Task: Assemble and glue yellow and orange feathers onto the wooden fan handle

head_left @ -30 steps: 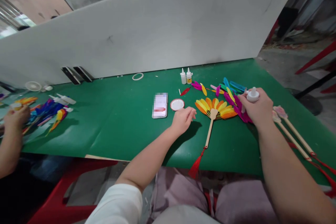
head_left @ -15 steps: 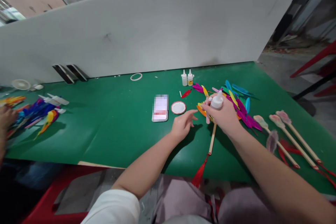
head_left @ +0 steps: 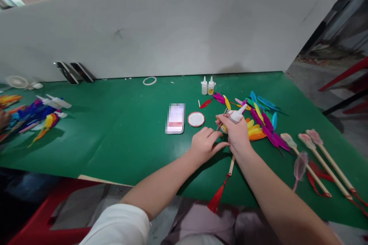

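My right hand [head_left: 239, 132] is closed round a white squeeze bottle [head_left: 237, 115] with a pointed nozzle, tilted up to the right. Slim tweezers [head_left: 222, 119] stick out from the same hand on its left side. Close by, my left hand [head_left: 204, 143] has its thumb and forefinger apart, their tips near the right hand. Under both hands lies a wooden stick [head_left: 232, 165] with a red tassel [head_left: 217, 198] hanging over the table edge; its upper end is hidden. Yellow and orange feathers [head_left: 255, 132] fan out to the right of my right hand.
A phone [head_left: 175, 119], a round white lid [head_left: 196, 119] and two small bottles [head_left: 207, 86] stand on the green table [head_left: 129, 122]. Purple feathers [head_left: 268, 128] and several wooden sticks with padded heads [head_left: 323, 160] lie right. At far left is another person's hand [head_left: 4, 118] by colourful feathers.
My left hand has moved right, up to my right hand. The bottle in my right hand has tipped to the right, and the tweezers now show more clearly. The view has shifted slightly.
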Demonstrator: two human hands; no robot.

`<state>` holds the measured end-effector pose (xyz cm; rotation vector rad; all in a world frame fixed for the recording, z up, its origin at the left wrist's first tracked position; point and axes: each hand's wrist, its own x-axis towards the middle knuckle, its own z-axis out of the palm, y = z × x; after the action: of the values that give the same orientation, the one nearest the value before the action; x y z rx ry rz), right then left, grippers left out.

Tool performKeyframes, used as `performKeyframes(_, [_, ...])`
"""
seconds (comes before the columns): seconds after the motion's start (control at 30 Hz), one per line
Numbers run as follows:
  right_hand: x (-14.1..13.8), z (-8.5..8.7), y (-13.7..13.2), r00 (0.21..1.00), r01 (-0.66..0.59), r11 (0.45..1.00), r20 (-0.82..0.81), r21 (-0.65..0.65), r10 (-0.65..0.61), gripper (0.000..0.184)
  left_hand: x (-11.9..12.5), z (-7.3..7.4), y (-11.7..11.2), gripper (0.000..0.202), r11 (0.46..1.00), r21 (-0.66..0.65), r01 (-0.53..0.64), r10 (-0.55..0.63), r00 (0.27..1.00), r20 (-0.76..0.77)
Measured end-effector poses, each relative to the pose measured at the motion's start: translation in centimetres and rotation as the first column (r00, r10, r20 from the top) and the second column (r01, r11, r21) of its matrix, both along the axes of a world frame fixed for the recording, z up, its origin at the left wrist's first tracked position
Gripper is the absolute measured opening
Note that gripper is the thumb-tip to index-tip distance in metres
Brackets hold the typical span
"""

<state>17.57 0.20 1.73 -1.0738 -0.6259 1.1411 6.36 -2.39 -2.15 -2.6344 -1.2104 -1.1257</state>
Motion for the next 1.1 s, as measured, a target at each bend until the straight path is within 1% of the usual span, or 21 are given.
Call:
performKeyframes(0.1, [0.0,0.2,0.1,0.990,-0.038,0.998,-0.138,-0.047,0.031,0.033,0.0,0.1,0.0,0.039,0.992,-0.097,-0.075,0.073,0.997,-0.031])
performKeyframes(0.17, [0.1,0.3,0.0,0.983,-0.061,0.997,-0.174,-0.053,0.051,0.033,0.1,0.1,-0.1,0.043,0.973,-0.211,-0.088,0.085,0.996,-0.027])
performKeyframes(0.23, [0.1,0.4,-0.2,0.980,-0.073,0.997,-0.187,-0.029,0.066,0.033,0.2,0.1,-0.1,0.042,0.928,-0.371,-0.035,0.063,0.996,0.063])
performKeyframes(0.3, [-0.1,0.4,-0.6,0.983,-0.075,0.997,-0.170,0.005,0.075,0.035,0.4,0.0,-0.1,0.037,0.845,-0.526,0.091,0.037,0.973,0.228])
performKeyframes(0.37, [-0.5,0.3,-1.0,0.992,-0.079,0.996,-0.096,0.030,0.082,0.037,0.7,-0.2,-0.1,0.034,0.736,-0.624,0.263,0.038,0.904,0.426])
performKeyframes(0.43, [-0.8,0.0,-1.4,0.994,-0.105,0.994,0.011,0.040,0.105,0.038,0.9,-0.3,0.0,0.036,0.626,-0.650,0.430,0.087,0.790,0.607])
performKeyframes(0.47, [-0.8,-0.2,-1.5,0.990,-0.127,0.991,0.069,0.045,0.123,0.039,0.9,-0.3,0.0,0.038,0.583,-0.645,0.495,0.125,0.729,0.673])
performKeyframes(0.53, [-0.8,-0.6,-1.8,0.968,-0.161,0.986,0.203,0.054,0.147,0.041,1.0,-0.2,0.0,0.039,0.527,-0.624,0.577,0.187,0.638,0.747])
performKeyframes(0.6, [-0.6,-0.8,-1.9,0.923,-0.159,0.985,0.365,0.071,0.123,0.044,1.0,-0.1,-0.1,0.040,0.508,-0.604,0.614,0.212,0.590,0.779])
performKeyframes(0.63, [-0.5,-0.9,-2.0,0.891,-0.151,0.985,0.443,0.087,0.098,0.045,1.0,0.1,-0.2,0.041,0.509,-0.593,0.624,0.215,0.575,0.790])
performKeyframes(0.7, [-0.2,-0.9,-2.0,0.834,-0.168,0.978,0.547,0.122,0.075,0.045,0.9,0.3,-0.4,0.043,0.543,-0.562,0.623,0.225,0.538,0.813])
performKeyframes(0.77, [-0.1,-0.9,-1.9,0.807,-0.257,0.956,0.575,0.141,0.132,0.044,0.8,0.7,-0.6,0.045,0.608,-0.527,0.594,0.234,0.500,0.834])
performKeyframes(0.87, [0.0,-0.8,-1.8,0.779,-0.432,0.891,0.557,0.142,0.289,0.050,0.2,1.4,-0.2,0.046,0.715,-0.458,0.528,0.225,0.447,0.866])
performKeyframes(0.93, [0.4,-0.7,-1.8,0.743,-0.492,0.861,0.577,0.128,0.339,0.054,-0.7,2.3,0.6,0.042,0.786,-0.405,0.468,0.229,0.388,0.893])
performKeyframes(0.97, [0.7,-0.7,-1.9,0.710,-0.501,0.860,0.613,0.096,0.345,0.055,-1.4,3.0,1.1,0.039,0.821,-0.370,0.434,0.233,0.337,0.912])
performKeyframes(1.0, [1.3,-0.6,-2.0,0.655,-0.500,0.865,0.671,0.039,0.348,0.055,-2.2,3.8,1.7,0.036,0.856,-0.334,0.395,0.235,0.278,0.931])
performKeyframes(1.03, [1.9,-0.5,-2.1,0.572,-0.487,0.873,0.741,-0.038,0.351,0.053,-3.1,4.7,2.2,0.034,0.892,-0.292,0.346,0.227,0.218,0.949])
performKeyframes(1.07, [2.7,-0.4,-2.3,0.468,-0.451,0.884,0.809,-0.128,0.356,0.049,-4.2,5.8,2.7,0.034,0.923,-0.244,0.298,0.210,0.143,0.967])
performKeyframes(1.1, [3.5,-0.4,-2.5,0.349,-0.393,0.894,0.864,-0.216,0.363,0.045,-5.2,6.8,3.1,0.035,0.937,-0.213,0.278,0.194,0.095,0.976])
